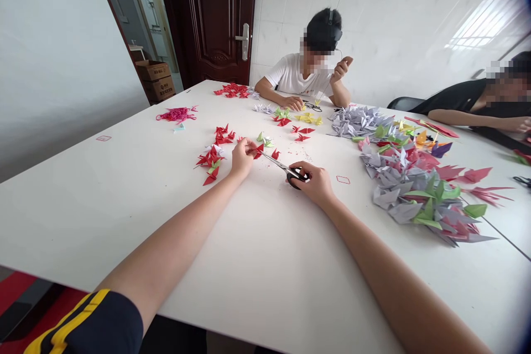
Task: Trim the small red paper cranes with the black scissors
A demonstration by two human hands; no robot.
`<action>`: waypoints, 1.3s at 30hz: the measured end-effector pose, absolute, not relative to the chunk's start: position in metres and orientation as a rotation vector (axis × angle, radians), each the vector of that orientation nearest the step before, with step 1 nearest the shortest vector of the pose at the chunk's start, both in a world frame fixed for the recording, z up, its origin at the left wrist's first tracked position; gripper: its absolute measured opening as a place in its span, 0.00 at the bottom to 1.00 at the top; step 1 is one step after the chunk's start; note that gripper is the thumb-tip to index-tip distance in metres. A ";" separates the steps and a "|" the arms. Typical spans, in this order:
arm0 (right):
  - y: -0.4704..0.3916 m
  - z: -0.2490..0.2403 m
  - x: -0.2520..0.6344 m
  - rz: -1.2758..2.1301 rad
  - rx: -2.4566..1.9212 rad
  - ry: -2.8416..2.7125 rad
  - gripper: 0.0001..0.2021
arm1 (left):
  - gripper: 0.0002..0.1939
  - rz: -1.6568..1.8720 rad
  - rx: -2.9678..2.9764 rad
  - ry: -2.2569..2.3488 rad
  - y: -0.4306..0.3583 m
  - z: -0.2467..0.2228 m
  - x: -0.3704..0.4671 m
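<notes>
Between the fingertips of my left hand [244,156] is a red paper crane [259,150]. My right hand [317,181] is closed round the black handles of a pair of scissors [286,167], whose blade tips reach the crane. Tiny red paper bits lie on the white table just beyond the blades. One small red crane [276,153] sits close to the scissors. To the left of my left hand is a loose group of red, white and green cranes [212,156]. A green and white crane [265,140] stands behind my left hand.
A large heap of grey, pink and green cranes [409,177] covers the right side of the table [136,204]. A pink bundle of cord [176,114] lies at the left. Across the table sits a person in a white shirt [290,74]; another person in black [456,97] is at right.
</notes>
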State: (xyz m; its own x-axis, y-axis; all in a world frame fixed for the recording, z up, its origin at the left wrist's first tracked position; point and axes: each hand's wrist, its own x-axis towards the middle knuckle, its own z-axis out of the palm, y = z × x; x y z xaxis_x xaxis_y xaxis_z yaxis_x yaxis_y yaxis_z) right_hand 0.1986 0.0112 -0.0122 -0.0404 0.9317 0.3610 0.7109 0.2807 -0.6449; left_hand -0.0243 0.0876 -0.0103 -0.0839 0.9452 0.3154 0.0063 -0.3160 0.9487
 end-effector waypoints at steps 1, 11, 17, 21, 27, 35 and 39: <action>0.011 -0.012 0.199 0.375 -1.483 -1.807 0.16 | 0.10 1.512 1.390 1.100 0.087 -0.010 -0.024; 0.012 -0.014 0.200 0.408 -1.470 -1.788 0.17 | 0.11 1.466 1.382 1.023 0.085 -0.011 -0.024; 0.013 -0.015 0.200 0.376 -1.493 -1.824 0.17 | 0.11 1.442 1.465 0.995 0.085 -0.012 -0.022; 0.012 -0.014 0.198 0.322 -1.508 -1.853 0.16 | 0.13 1.413 1.484 0.962 0.085 -0.014 -0.021; 0.009 -0.012 0.192 0.247 -1.506 -1.876 0.16 | 0.16 1.370 1.465 0.910 0.083 -0.014 -0.018; 0.006 -0.012 0.189 0.193 -1.508 -1.895 0.16 | 0.17 1.340 1.409 0.893 0.078 -0.011 -0.013; 0.006 -0.012 0.188 0.183 -1.517 -1.909 0.16 | 0.18 1.360 1.406 0.917 0.079 -0.011 -0.014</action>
State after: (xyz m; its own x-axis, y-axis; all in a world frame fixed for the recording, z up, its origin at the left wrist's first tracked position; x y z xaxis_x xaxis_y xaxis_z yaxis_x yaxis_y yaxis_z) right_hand 0.1883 0.0057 -0.0124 -0.0873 0.9039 0.4187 0.8079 0.3102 -0.5011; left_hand -0.0141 0.0787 -0.0114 0.1031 0.9531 0.2847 -0.0928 -0.2757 0.9567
